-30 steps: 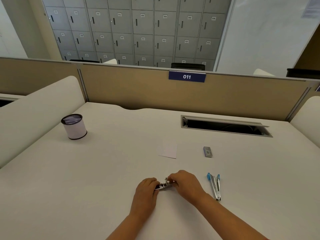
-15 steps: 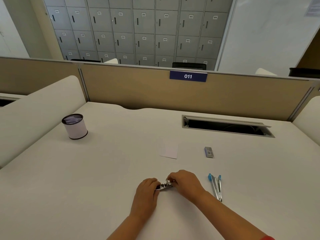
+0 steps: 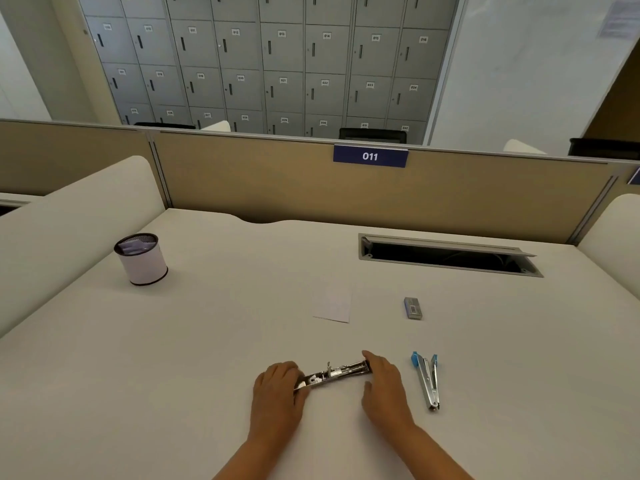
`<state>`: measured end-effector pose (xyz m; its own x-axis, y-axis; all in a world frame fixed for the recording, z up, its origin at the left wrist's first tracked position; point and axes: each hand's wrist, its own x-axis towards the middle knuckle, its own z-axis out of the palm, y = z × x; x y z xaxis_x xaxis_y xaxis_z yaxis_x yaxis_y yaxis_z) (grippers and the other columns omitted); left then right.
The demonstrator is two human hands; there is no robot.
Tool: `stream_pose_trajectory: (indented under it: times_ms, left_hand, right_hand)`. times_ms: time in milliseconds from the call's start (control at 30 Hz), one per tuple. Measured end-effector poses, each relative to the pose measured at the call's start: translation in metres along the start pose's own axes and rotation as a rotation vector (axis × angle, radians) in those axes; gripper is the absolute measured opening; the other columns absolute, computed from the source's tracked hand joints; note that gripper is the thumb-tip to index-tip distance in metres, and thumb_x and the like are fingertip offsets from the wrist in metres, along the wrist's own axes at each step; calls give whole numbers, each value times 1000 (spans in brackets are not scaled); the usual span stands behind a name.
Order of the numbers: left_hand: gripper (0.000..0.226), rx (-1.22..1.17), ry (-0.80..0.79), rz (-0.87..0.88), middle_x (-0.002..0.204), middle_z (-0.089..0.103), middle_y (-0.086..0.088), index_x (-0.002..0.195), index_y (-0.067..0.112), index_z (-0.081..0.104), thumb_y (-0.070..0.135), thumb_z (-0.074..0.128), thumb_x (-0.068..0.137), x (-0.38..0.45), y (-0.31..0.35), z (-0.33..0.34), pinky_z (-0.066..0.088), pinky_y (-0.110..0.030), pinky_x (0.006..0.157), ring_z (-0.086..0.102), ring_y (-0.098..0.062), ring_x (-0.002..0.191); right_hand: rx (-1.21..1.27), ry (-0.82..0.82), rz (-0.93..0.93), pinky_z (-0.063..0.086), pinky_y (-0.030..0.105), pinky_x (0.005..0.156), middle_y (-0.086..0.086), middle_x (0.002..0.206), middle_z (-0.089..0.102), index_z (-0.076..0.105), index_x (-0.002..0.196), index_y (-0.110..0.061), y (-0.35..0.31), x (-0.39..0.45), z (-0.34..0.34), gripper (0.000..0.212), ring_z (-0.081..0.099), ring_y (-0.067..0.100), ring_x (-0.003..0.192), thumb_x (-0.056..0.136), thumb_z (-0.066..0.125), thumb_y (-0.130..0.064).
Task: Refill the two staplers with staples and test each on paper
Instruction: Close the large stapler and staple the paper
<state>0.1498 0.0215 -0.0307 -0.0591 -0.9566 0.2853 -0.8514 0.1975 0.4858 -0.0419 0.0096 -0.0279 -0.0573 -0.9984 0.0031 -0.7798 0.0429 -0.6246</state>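
Item: silver stapler (image 3: 334,373), near desk edge, lying opened out, left hand (image 3: 277,393) gripping its rear, right hand (image 3: 384,382) fingers curled at its front; blue stapler (image 3: 426,381), staple box (image 3: 412,308), paper (image 3: 333,304) untouched — refill appears early, both tests left.

Both hands sit at the near middle of the desk (image 3: 214,341), the left hand (image 3: 277,393) and right hand (image 3: 384,386) at either end of an opened stapler (image 3: 334,374) that fills the gap between them. Just right of the right hand lies a second stapler (image 3: 427,381), leaving a narrow lane. Beyond the hands, the paper (image 3: 333,304) and staple box (image 3: 412,308) lie flat, with bare desk between them. The cup (image 3: 142,259) stands far left, well apart. The cable slot (image 3: 446,256) opens far right. A partition (image 3: 277,181) closes the far edge.
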Motion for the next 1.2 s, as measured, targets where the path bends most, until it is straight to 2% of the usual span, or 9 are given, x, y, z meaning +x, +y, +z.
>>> stream_pose_trajectory:
  times_ms: [200, 367, 500, 700, 833, 900, 967, 1033, 1200]
  left_hand:
    - [24, 178, -155, 95, 103, 60, 9, 106, 25, 57, 40, 44, 92, 40, 33, -42, 40, -24, 73, 55, -12, 97]
    - [14, 373, -201, 225, 104, 60, -2, 101, 15, 57, 19, 48, 91, 67, 72, -59, 38, -30, 68, 53, -20, 99]
    - [16, 318, -202, 196, 106, 60, -1, 104, 15, 56, 19, 48, 91, 68, 77, -61, 41, -30, 72, 52, -20, 102]
    - [19, 70, -98, 104, 102, 59, 6, 105, 21, 56, 32, 47, 93, 50, 66, -55, 41, -23, 77, 50, -12, 97]
    - [21, -27, -63, 53, 104, 60, 7, 108, 22, 57, 34, 49, 93, 40, 70, -50, 38, -19, 80, 50, -10, 100]
    - [22, -43, -63, 33, 105, 60, 7, 109, 21, 57, 34, 49, 93, 37, 70, -50, 38, -19, 80, 51, -10, 101]
    - [22, -55, -63, 7, 106, 61, 6, 109, 21, 57, 34, 49, 93, 34, 69, -50, 40, -19, 81, 52, -11, 101]
    - [21, -67, -62, -20, 105, 61, 6, 108, 21, 57, 34, 50, 92, 33, 67, -50, 41, -20, 81, 53, -11, 98]
    - [20, -91, -84, -51, 104, 61, 5, 106, 21, 58, 33, 51, 92, 33, 66, -48, 36, -15, 76, 54, -11, 95]
  right_hand:
    - [200, 118, 73, 30, 22, 102, 2, 129, 51, 36, 140, -13, 1, -12, 8, 58, 43, 19, 120, 85, 43, 5]
    - [246, 129, 84, 31, 17, 94, -9, 125, 55, 30, 143, -21, -3, -16, 12, 65, 46, 11, 111, 84, 46, 3]
    - [334, 148, 112, 33, 20, 96, -2, 128, 55, 29, 142, -20, -5, -18, 8, 68, 49, 11, 109, 82, 49, 4]
    - [938, 162, 379, 36, 29, 98, 3, 138, 39, 11, 147, -20, -22, -17, -8, 100, 47, 19, 117, 72, 77, -11]
    - [1528, 15, 468, 34, 36, 108, 10, 122, 57, -17, 145, -27, -47, -9, -13, 117, 53, 24, 117, 73, 73, -12]
    - [1712, 61, 516, 40, 37, 103, 14, 109, 63, -13, 146, -23, -54, -1, -17, 109, 59, 24, 105, 76, 68, 0]
    - [1745, 101, 555, 50, 35, 89, 18, 106, 61, 15, 143, -21, -56, 5, -22, 87, 61, 24, 92, 78, 65, 6]
    - [1711, 87, 566, 58, 29, 71, 15, 93, 62, 42, 122, -13, -58, 8, -23, 55, 62, 23, 83, 76, 67, 4]
    - [1685, 58, 614, 60, 29, 63, 14, 89, 66, 57, 104, -2, -61, 8, -26, 23, 63, 23, 77, 82, 62, 4]
